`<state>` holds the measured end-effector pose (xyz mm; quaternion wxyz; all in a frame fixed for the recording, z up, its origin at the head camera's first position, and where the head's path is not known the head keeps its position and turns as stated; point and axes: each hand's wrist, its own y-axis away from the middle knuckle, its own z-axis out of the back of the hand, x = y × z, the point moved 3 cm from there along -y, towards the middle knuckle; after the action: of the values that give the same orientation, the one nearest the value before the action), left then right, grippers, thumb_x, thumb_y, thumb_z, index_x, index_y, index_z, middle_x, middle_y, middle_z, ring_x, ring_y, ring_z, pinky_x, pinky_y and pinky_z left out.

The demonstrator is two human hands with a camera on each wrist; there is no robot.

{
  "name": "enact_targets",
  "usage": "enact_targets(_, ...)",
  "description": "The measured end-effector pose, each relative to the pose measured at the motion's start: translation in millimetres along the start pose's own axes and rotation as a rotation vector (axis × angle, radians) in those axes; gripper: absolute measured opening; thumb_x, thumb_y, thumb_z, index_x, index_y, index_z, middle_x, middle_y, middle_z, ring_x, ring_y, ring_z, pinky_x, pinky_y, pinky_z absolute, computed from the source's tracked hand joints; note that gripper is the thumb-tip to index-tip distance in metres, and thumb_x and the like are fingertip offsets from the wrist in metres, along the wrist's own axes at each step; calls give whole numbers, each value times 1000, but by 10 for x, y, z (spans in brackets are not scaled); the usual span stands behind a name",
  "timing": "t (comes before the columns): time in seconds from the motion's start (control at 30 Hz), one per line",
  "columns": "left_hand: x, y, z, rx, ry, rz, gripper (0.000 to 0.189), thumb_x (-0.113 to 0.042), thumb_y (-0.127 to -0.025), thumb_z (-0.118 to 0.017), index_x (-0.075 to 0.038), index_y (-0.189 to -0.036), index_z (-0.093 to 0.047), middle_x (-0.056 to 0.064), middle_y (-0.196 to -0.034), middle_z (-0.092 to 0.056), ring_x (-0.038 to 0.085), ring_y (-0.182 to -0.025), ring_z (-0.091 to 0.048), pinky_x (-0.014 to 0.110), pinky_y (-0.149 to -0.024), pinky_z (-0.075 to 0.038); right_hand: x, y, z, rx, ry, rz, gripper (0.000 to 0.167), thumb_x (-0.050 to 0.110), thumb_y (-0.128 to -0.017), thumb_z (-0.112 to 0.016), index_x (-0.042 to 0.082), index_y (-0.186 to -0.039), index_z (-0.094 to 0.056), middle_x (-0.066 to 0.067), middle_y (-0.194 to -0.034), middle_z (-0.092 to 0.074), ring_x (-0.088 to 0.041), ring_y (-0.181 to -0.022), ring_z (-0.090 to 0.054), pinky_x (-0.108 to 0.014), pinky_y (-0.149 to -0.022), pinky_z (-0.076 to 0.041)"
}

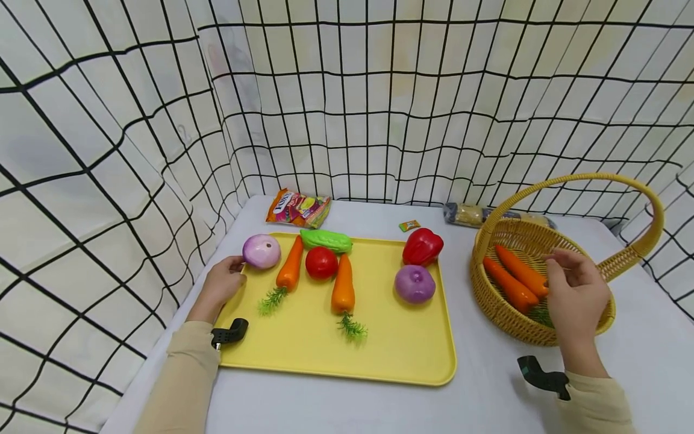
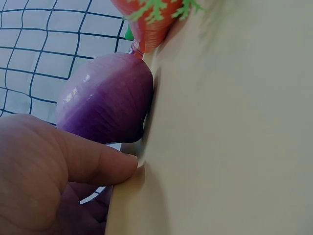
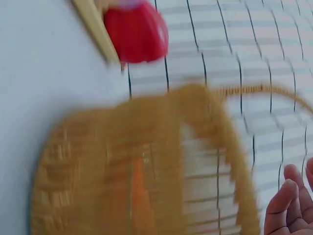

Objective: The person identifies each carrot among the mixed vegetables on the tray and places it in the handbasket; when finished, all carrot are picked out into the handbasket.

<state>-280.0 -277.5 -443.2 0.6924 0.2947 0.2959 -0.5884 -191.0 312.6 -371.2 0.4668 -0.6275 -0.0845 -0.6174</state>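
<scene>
1. Left forearm [image 1: 181,374], beige-sleeved, reaches forward; the left hand [image 1: 223,283] has its thumb extended above bent fingers.
2. Right forearm [image 1: 596,402], likewise sleeved; the right hand [image 1: 577,295] is raised, fingers loosely curled, apparently empty, partly cropped in the wrist view.

Pale black-gridded walls [image 1: 374,135] behind a white tabletop [image 1: 374,411]

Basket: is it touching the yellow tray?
Apart. The head view shows it: a strip of white table lies between the basket and the right edge of the yellow tray.
</scene>
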Motion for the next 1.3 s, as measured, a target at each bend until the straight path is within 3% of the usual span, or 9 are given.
enact_targets(0.17,-9,-2,-3,1,7,0,56,-1,-85,-47,9,-140,-43,29,-131,-51,39,-120,-47,48,-101,-36,206,190,-211,109,-66,121,20,7,-95,-59,-3,-111,-66,4,-98,-67,-7,-73,-58,-11,-61,-46)
enact_targets(0.5,-12,-17,-14,11,7,6,57,-1,-85,-45,8,-141,-42,28,-133,-50,39,-121,-46,48,-102,-36,439,587,-639,383,-172,92,18,2,-94,-60,2,-110,-67,-8,-103,-68,-11,-84,-62,-15,-74,-51)
enact_targets(0.63,-6,8,-28,24,2,25,57,-2,-86,-46,8,-142,-41,29,-135,-48,40,-123,-45,50,-104,-35,470,765,-831,485,-139,166,20,-2,-90,-64,2,-110,-67,-11,-105,-68,-9,-85,-61,-15,-74,-51)
enact_targets(0.73,4,25,-25,25,-3,28,57,-2,-86,-45,8,-142,-41,29,-135,-48,40,-123,-44,50,-104,-35,606,905,-961,538,-145,220,23,-8,-85,-66,0,-107,-67,-13,-106,-66,-18,-89,-63,-16,-75,-52)
enact_targets(0.87,5,43,-12,26,1,31,57,-2,-87,-45,8,-142,-40,29,-136,-48,39,-123,-44,50,-104,-35,882,1096,-1112,631,-180,228,26,-13,-81,-67,-3,-105,-65,-19,-111,-63,-34,-92,-63,-29,-76,-56)
enact_targets(0.93,0,49,-8,28,7,32,57,-2,-87,-45,7,-143,-40,29,-136,-47,39,-124,-43,50,-104,-34,975,1194,-1197,676,-187,231,28,-14,-80,-68,-3,-106,-64,-20,-112,-61,-33,-93,-62,-38,-79,-57)
enact_targets(1.07,3,39,-3,24,15,30,57,-1,-87,-45,7,-143,-40,28,-136,-47,39,-124,-43,49,-104,-34,904,1363,-1447,747,-221,219,33,-10,-80,-70,3,-110,-63,-15,-115,-61,-28,-102,-60,-48,-86,-54)
enact_targets(1.3,-1,25,10,7,-1,8,56,-2,-86,-46,8,-140,-43,29,-132,-50,39,-119,-46,48,-101,-36,802,1534,-1772,795,-237,134,31,1,-82,-72,8,-111,-66,-2,-117,-62,-27,-112,-57,-44,-92,-51)
